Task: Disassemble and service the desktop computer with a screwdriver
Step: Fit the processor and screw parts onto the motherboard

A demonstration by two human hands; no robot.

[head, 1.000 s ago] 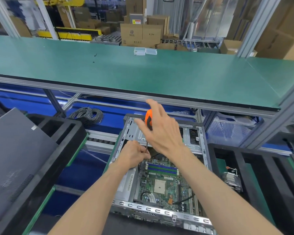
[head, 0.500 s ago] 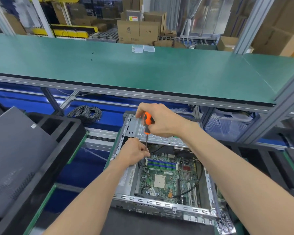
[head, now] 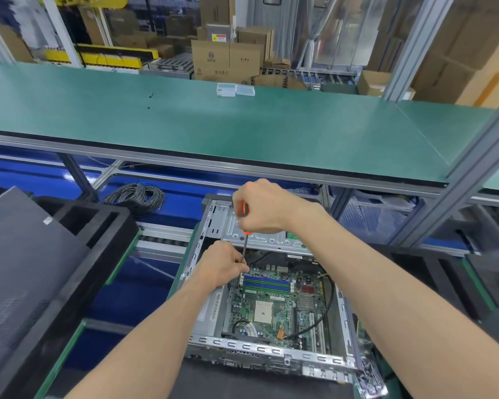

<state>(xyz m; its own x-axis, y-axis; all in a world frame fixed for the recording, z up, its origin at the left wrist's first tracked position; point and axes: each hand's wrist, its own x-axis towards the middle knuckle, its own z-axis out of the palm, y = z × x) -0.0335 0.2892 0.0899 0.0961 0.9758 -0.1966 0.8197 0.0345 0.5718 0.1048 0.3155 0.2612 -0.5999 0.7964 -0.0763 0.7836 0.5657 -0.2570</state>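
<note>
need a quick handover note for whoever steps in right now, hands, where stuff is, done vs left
Right hand: grips the orange handle of the screwdriver, held upright over the open computer case.
Left hand: fingers pinch at the lower end of the shaft, at the far left corner of the motherboard, next to the blue memory slots.
Done: side cover is off, board exposed.
Left: the screw at that corner (hidden by the fingers), then the rest of the board; a black cable lies across its right side.
</note>
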